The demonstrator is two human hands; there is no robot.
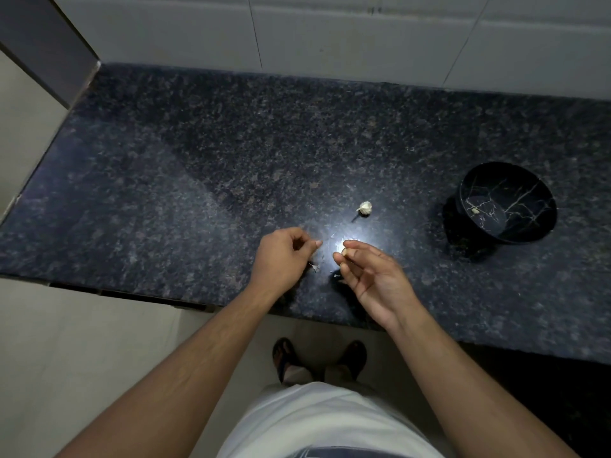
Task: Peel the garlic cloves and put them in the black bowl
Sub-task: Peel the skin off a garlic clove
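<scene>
My right hand (370,279) pinches a small garlic clove (344,251) between thumb and fingertips, just above the counter near its front edge. A short way to its left, my left hand (281,259) has its fingers curled, thumb against forefinger; whether it holds a bit of skin I cannot tell. A white garlic piece with its stem (365,208) lies on the counter just beyond both hands. The black bowl (515,223) with pale veining stands tilted at the right, with one peeled clove (475,210) inside it.
Scraps of garlic skin (314,267) lie on the dark speckled granite counter (198,180) under my hands. A tiled wall runs along the back, and a wall corner closes the left end. Below the counter's front edge are my feet in sandals.
</scene>
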